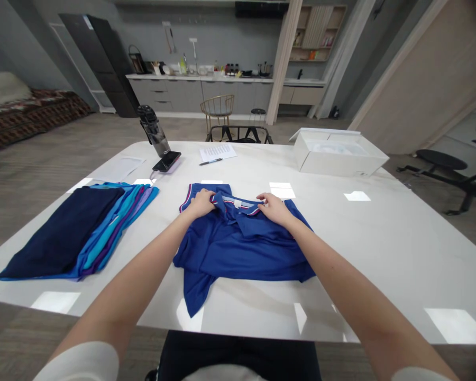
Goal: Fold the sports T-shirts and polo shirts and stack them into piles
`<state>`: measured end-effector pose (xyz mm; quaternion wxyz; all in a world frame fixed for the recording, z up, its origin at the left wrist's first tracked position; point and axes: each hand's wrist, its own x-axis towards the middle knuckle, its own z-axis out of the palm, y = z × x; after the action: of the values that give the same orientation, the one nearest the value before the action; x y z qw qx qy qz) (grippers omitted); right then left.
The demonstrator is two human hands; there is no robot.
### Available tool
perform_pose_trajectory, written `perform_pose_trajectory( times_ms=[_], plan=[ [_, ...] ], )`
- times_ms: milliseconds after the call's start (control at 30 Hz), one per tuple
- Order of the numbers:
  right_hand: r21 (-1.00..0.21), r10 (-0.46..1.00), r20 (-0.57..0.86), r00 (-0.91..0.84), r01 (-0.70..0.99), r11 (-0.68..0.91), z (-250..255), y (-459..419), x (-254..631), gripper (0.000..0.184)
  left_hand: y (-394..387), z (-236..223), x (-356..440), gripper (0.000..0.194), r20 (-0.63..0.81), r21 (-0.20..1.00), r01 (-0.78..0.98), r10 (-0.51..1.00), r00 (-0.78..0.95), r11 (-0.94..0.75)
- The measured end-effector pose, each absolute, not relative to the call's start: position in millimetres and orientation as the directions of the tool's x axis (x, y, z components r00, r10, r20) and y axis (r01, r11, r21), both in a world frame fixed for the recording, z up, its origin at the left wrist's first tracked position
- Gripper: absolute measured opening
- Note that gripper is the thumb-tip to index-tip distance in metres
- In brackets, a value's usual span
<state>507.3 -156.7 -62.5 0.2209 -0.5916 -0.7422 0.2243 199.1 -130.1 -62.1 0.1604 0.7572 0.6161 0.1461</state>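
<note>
A royal-blue polo shirt lies crumpled on the white table, with its striped collar at the far side. My left hand grips the left side of the collar, and my right hand holds its right side. The shirt's body is bunched under my forearms, and one sleeve or flap hangs toward the near table edge. To the left of my left hand lies a folded stack of navy, teal and purple-striped garments, not touching the shirt.
Toward the far table edge stand a black-lidded bottle, a phone, a paper sheet with a pen, and an open white box. Beyond the table are a chair and kitchen counter.
</note>
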Motion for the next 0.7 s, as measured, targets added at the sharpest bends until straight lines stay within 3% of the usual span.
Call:
perform_pose_trajectory(
  times_ms=[100, 233, 300, 400, 467, 567, 700],
  plan=[
    [-0.576, 0.954, -0.111, -0.28, 0.8, 0.168, -56.1, -133.9, 500.5, 0.048, -130.0, -51.6, 196.0, 0.046, 0.076, 0.384, 0.868, 0.948, 0.31, -0.315],
    [-0.7, 0.846, -0.385, -0.369, 0.715, -0.007, -42.3, -122.0, 509.4, 0.067, -123.8, -38.2, 193.7, 0.07, 0.08, 0.569, 0.687, 0.861, 0.502, -0.453],
    [-0.717, 0.816, -0.427, -0.391, 0.696, -0.042, -38.8, -122.1, 519.2, 0.072, -119.5, -34.2, 193.6, 0.066, 0.016, 0.582, 0.665, 0.824, 0.566, -0.468],
    [-0.685, 0.831, -0.372, -0.414, 0.726, 0.056, -41.2, -125.4, 531.1, 0.06, -113.3, -30.0, 196.2, 0.042, -0.102, 0.543, 0.703, 0.795, 0.598, -0.459],
    [-0.691, 0.832, -0.311, -0.459, 0.71, 0.133, -45.5, -128.5, 535.8, 0.048, -110.0, -27.1, 200.3, 0.028, -0.096, 0.58, 0.679, 0.791, 0.605, -0.449],
    [-0.773, 0.868, -0.202, -0.454, 0.618, 0.143, -47.8, -132.6, 542.9, 0.044, -105.4, -21.3, 211.0, 0.019, 0.032, 0.679, 0.596, 0.828, 0.559, -0.429],
    [-0.893, 0.959, -0.069, -0.274, 0.445, 0.063, -32.7, -127.8, 560.0, 0.044, -93.9, -7.7, 236.1, 0.022, 0.255, 0.717, 0.54, 0.887, 0.386, -0.441]
  ],
)
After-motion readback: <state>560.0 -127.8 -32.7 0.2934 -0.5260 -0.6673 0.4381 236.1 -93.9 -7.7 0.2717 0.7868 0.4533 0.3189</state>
